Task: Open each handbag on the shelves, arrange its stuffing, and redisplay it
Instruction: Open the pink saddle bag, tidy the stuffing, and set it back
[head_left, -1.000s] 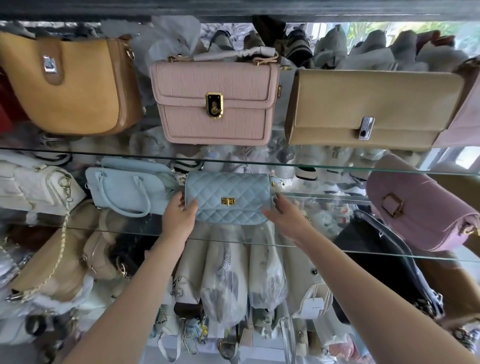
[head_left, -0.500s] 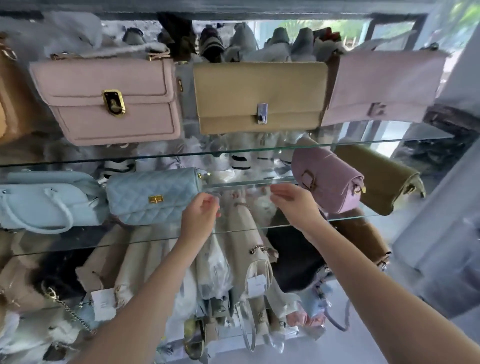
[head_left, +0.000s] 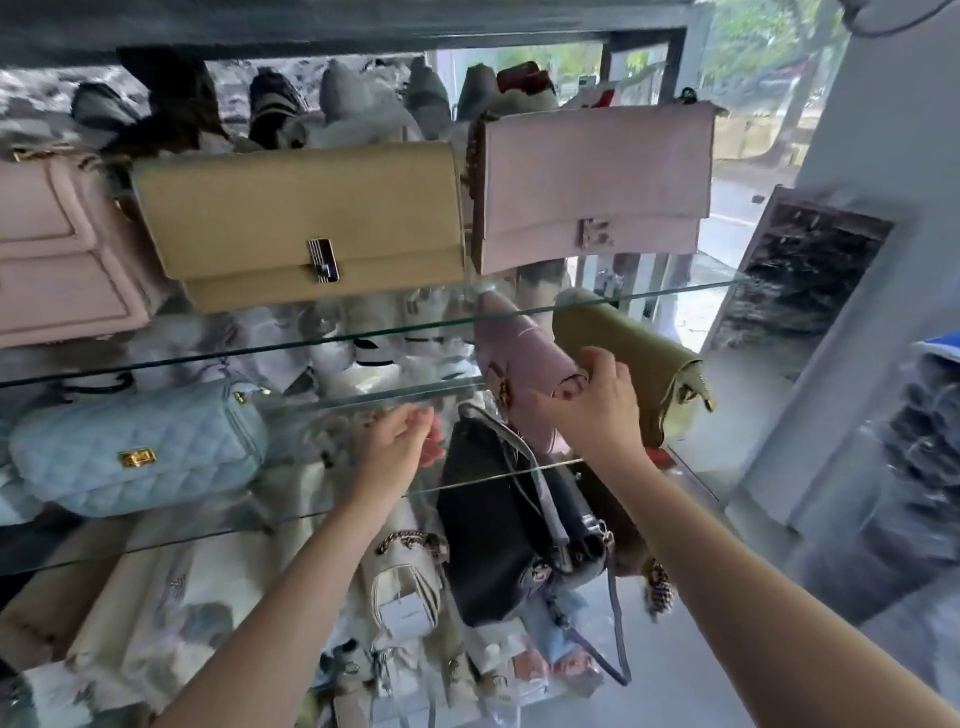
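A pink-mauve handbag (head_left: 511, 353) stands on the middle glass shelf (head_left: 363, 499), right of centre. My right hand (head_left: 597, 410) grips its right end, fingers curled over the top. My left hand (head_left: 397, 449) hovers above the shelf just left of that bag, fingers loosely bent and holding nothing. The quilted light blue bag (head_left: 140, 447) with a gold clasp lies on the same shelf at the left, apart from both hands.
An olive bag (head_left: 639, 358) sits right of the pink one. On the upper glass shelf (head_left: 363, 338) stand a tan flap bag (head_left: 306, 228), a pale pink flap bag (head_left: 597, 182) and another pink bag (head_left: 57, 249). Below hang a black bag (head_left: 498, 519) and cream bags.
Both hands left the blue quilted bag and moved right along the shelf. My right hand has taken hold of the pink-mauve bag; the view has turned right.
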